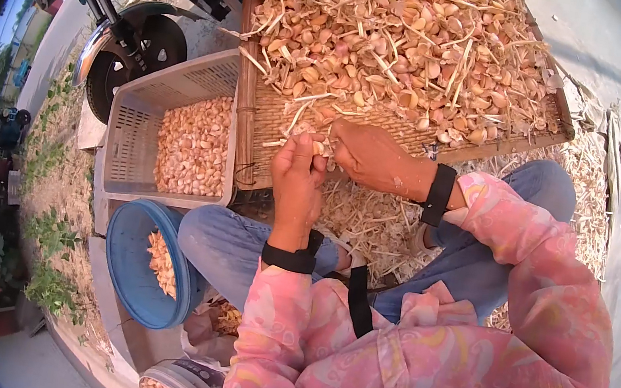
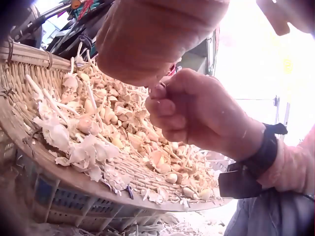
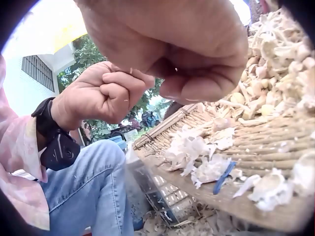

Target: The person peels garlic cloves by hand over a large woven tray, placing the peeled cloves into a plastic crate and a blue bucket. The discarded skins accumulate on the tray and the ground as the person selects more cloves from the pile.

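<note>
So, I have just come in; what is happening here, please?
A seated person is busy with garlic. The left grip pinches a clove; the right grip curls beside it, and whether it holds anything is hidden. Both are at the near edge of a woven tray heaped with garlic. Loose cloves lie in the pale crate just left of the tray.

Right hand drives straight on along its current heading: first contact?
Probably the left hand, at its fingertips, where a small garlic piece shows. In the head view the right hand points across at them; exact depth is unclear, so it might touch the piece first.
</note>
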Action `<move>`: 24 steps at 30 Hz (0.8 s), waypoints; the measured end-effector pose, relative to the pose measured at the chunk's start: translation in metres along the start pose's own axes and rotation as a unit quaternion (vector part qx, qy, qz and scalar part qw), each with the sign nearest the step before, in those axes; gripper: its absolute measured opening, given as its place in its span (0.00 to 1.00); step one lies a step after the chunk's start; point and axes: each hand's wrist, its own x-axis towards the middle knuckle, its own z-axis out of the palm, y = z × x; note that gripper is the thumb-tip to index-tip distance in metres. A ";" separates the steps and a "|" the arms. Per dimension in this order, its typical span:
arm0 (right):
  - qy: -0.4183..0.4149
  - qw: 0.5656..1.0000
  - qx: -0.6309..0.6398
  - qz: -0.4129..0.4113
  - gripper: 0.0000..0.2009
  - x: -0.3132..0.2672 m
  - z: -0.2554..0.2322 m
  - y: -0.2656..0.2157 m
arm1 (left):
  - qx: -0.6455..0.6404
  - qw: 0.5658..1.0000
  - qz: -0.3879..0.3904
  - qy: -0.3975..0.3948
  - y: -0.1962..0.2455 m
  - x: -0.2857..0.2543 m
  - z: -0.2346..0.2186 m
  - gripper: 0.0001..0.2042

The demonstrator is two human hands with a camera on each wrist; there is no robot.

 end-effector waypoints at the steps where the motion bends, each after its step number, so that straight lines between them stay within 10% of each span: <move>1: -0.025 0.999 -0.023 0.013 0.14 -0.001 -0.001 0.008 | -0.047 0.998 -0.022 -0.024 0.002 -0.001 -0.003 0.10; 7: -0.083 0.985 -0.150 -0.002 0.09 -0.010 -0.004 0.027 | -0.063 0.991 -0.107 -0.050 0.017 -0.011 -0.018 0.15; 13: 0.054 0.997 -0.060 0.011 0.07 0.018 -0.008 0.041 | 0.266 0.928 0.161 0.206 0.089 -0.054 -0.091 0.12; 16: 0.066 0.996 -0.032 -0.056 0.10 0.031 0.004 0.044 | 0.488 0.776 0.148 0.371 0.130 -0.089 -0.204 0.14; 19: 0.049 0.989 -0.101 -0.098 0.11 0.045 0.035 0.059 | 0.847 0.423 0.119 0.299 0.135 -0.123 -0.292 0.15; 22: 0.036 0.991 -0.083 -0.093 0.09 0.050 0.036 0.057 | 0.547 0.769 0.142 0.298 0.125 -0.088 -0.191 0.15; 24: 0.029 0.996 -0.038 -0.075 0.08 0.053 0.034 0.054 | 0.424 0.872 0.160 0.187 0.097 -0.054 -0.105 0.16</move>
